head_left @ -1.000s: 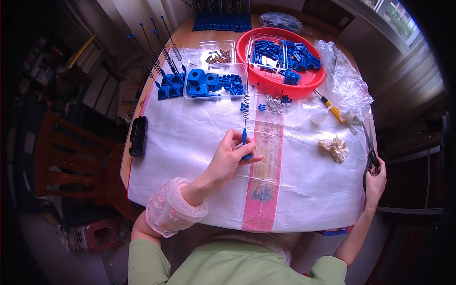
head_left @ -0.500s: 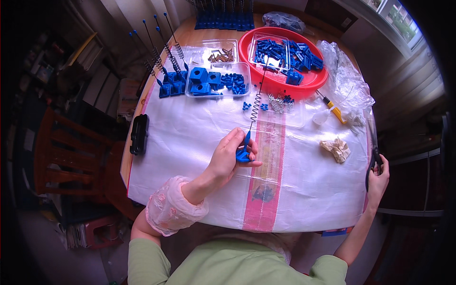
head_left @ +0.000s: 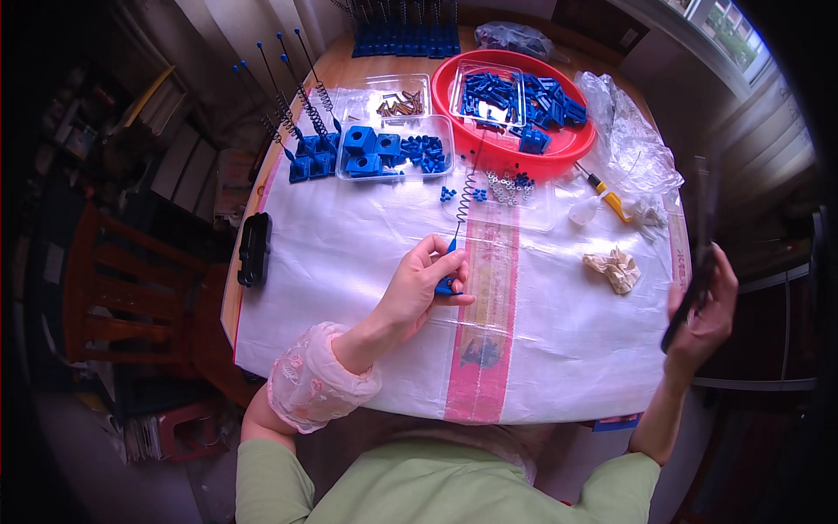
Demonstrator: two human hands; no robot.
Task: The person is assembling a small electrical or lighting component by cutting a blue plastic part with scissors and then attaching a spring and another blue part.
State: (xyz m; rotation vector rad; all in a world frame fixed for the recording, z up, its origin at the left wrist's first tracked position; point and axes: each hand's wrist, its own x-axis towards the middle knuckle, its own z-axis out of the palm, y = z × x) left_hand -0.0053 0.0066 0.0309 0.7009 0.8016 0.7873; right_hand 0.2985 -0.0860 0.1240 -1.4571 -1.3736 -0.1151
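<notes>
Your right hand, by the table's right edge, is wrapped round the black scissors; angle their points away from your other hand. They are blurred, so I cannot tell whether the 2 blades are apart. To the left, your left hand pinches the blue stand between thumb and fingers above the white mat; grip it low, so the coiled spring rising from it isn't bent. Your fingers hide part of it. Farther off, the spring's thin tip is hard to make out against the red basin, and the far row of blue stands is cut off at the top.
</notes>
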